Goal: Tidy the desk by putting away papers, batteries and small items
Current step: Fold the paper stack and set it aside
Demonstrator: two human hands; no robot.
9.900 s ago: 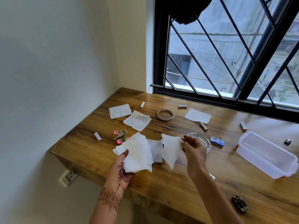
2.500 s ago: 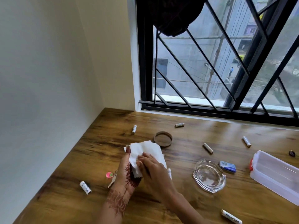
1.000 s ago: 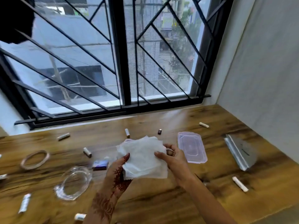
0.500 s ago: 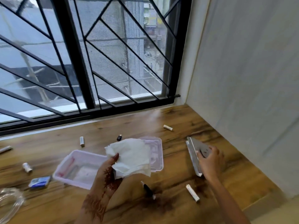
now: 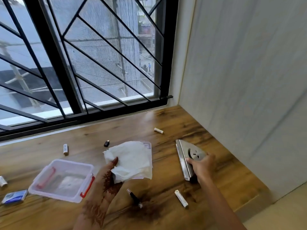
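Holding the papers: the left hand (image 5: 108,177) pinches the stack of papers (image 5: 131,161) between thumb and curled fingers, raised above the surface (image 5: 166,173), with a clear lid (image 5: 148,144) showing at the stack's far edge.
Right hand: the right hand (image 5: 201,166) has its fingers wrapped round the near end of the metal holder (image 5: 184,156), which lies low near the wall corner.
Step in hand: most likely readying the holder to take the papers.
Doing it well: stand the holder up and steady it first, slot facing the stack. Square the ragged sheets into one edge before feeding them in, and slide them together rather than one by one.
Grip advice: keep the pinch close to the stack's lower corner so the thin sheets do not fan out or droop.
Watch for: the holder skating on the smooth wood; press it down while loading.
Left to do: batteries (image 5: 158,130) lie scattered apart, and the clear box (image 5: 54,195) sits open and looks empty.
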